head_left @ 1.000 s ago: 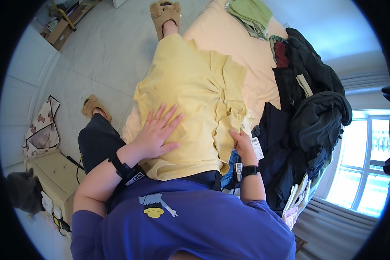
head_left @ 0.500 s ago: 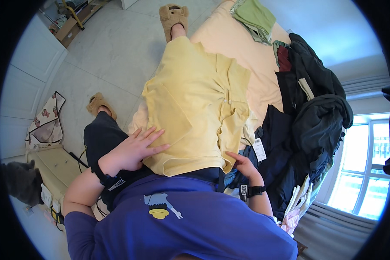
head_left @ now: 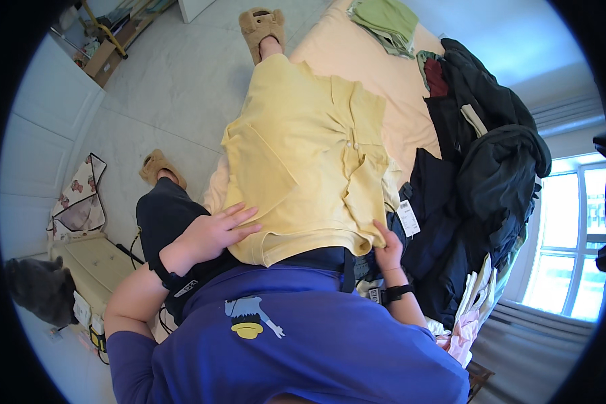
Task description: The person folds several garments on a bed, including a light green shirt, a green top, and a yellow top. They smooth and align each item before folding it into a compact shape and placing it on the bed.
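A pale yellow shirt (head_left: 303,161) lies spread over my lap and leg, one folded flap on its left and gathered creases with small buttons on its right. My left hand (head_left: 221,232) rests on the shirt's near left edge, fingers stretched out and apart. At the near right corner, my right hand (head_left: 389,248) pinches the cloth, its thumb on top and the other fingers mostly hidden beneath. A white paper tag (head_left: 408,219) sits just beyond that hand, beside dark clothes.
A peach-covered bed (head_left: 363,74) extends ahead, with folded green clothes (head_left: 387,25) at its far end. Heaped dark clothes (head_left: 498,168) lie to the right, near a window (head_left: 565,236). On the left are a beige bench (head_left: 91,269) and a grey cat-like furry shape (head_left: 39,289).
My right hand has moved a little right and away from me, closing on the shirt's corner and drawing it outward. My left hand stays spread on the left edge.
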Demonstrator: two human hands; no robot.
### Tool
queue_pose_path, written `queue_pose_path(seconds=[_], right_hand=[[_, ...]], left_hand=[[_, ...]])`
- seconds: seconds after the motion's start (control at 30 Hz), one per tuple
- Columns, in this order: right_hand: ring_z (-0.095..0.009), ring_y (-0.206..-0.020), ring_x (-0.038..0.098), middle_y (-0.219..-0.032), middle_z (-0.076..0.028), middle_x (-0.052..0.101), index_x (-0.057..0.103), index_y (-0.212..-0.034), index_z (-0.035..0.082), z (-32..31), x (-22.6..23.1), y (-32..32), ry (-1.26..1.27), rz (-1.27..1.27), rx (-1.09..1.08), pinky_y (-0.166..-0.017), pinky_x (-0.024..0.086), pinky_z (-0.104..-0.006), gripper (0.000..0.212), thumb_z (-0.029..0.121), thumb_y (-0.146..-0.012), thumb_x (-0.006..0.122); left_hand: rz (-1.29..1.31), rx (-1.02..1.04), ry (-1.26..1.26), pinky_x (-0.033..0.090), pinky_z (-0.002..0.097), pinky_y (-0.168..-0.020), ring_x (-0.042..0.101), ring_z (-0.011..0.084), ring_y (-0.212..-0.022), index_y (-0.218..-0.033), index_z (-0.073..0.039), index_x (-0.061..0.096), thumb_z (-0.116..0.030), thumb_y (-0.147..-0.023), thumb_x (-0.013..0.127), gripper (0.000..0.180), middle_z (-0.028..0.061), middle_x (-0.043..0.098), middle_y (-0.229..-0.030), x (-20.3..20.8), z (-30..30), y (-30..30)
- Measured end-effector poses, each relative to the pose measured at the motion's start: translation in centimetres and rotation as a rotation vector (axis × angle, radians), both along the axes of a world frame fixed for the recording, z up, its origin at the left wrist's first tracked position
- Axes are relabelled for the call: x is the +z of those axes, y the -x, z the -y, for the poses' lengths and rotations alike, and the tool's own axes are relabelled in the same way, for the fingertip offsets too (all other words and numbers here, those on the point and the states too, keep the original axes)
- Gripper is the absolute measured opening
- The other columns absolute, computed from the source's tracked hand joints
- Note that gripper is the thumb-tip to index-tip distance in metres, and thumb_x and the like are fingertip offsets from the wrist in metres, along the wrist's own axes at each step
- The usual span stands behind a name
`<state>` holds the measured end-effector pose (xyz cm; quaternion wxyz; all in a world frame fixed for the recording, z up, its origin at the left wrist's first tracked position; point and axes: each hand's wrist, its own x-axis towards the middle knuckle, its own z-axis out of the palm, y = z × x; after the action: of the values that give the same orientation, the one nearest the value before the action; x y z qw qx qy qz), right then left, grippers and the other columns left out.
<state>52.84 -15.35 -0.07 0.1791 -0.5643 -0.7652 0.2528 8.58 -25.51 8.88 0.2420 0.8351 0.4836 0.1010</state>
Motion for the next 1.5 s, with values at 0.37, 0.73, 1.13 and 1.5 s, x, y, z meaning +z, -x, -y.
queue_pose_path(seconds=[0.37,0.73,1.13,1.5], right_hand=[[-0.017,-0.087,0.065,-0.099,-0.014,0.069,0.065,-0.105,-0.007,-3.5,15.2,-1.4,0.101,-0.534,0.050,-0.080,0.048,-0.0252,0.034,0.013,-0.081,0.052],[-0.025,-0.059,0.057,-0.065,-0.011,0.059,0.073,-0.098,0.008,1.2,16.0,0.5,0.194,-0.179,0.462,-0.057,0.043,-0.0313,0.029,0.008,-0.069,0.068],[-0.026,-0.105,0.059,-0.117,-0.013,0.061,0.054,-0.121,-0.001,-23.1,9.0,5.4,0.784,-1.285,-0.142,-0.094,0.046,-0.0385,0.041,0.025,-0.088,0.053],[-0.020,-0.103,0.062,-0.118,-0.007,0.062,0.053,-0.125,0.004,-20.4,-2.5,7.1,1.065,-0.989,-0.419,-0.086,0.051,-0.0346,0.042,0.033,-0.095,0.052]], left_hand=[[0.718,0.281,0.015,0.041,0.0400,-0.100,0.056,0.0376,-0.115,-0.098,-0.003,0.068,-0.007,-0.084,0.053,0.021,0.0209,0.061,-0.119,8.8,-0.3,6.1],[0.483,0.091,0.297,0.042,0.0372,-0.099,0.055,0.0351,-0.117,-0.098,-0.002,0.070,0.006,-0.067,0.053,0.037,0.0174,0.062,-0.119,10.7,3.4,4.8],[1.394,0.711,0.689,0.053,0.0334,-0.078,0.066,0.0185,-0.084,-0.119,0.001,0.055,-0.020,-0.089,0.058,0.037,0.0113,0.065,-0.109,3.3,-18.9,12.3],[1.762,0.766,1.082,0.043,0.0406,-0.099,0.055,0.0250,-0.117,-0.134,-0.004,0.042,-0.037,-0.097,0.045,0.050,0.0122,0.054,-0.131,-11.7,-13.1,7.5]])
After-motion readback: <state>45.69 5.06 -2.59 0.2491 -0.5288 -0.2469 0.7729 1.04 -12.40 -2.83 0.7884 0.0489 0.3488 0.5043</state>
